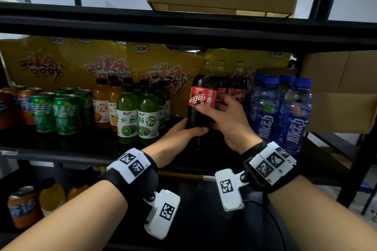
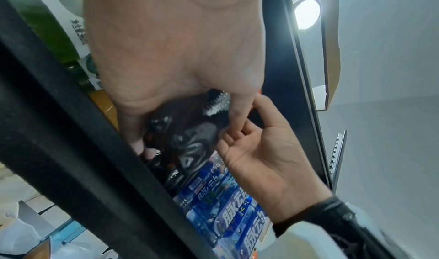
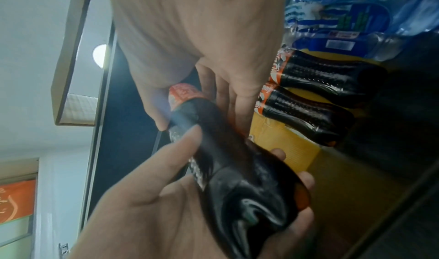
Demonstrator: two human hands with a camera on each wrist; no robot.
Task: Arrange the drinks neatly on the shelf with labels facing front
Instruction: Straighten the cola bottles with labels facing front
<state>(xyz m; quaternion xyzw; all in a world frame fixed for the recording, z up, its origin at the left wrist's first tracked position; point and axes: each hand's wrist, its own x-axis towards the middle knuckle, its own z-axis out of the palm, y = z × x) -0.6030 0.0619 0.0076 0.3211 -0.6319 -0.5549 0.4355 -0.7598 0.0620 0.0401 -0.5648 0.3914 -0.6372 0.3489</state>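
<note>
I had the cola bottle [image 1: 201, 104] gripped in both hands, left hand [image 1: 179, 138] at its base, right hand [image 1: 222, 116] round its label, above the shelf [image 1: 61, 144]; I judged a careless twist could knock the kiwi bottles [image 1: 138, 116] at nine o'clock.

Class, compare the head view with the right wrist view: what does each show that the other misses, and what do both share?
Only the head view shows the green cans, kiwi bottles and the cola bottle's red label turned forward. Only the right wrist view shows that bottle's base and a round ceiling light. Both show the left hand low on the bottle, the right hand at its label, and blue bottles beside.
</note>
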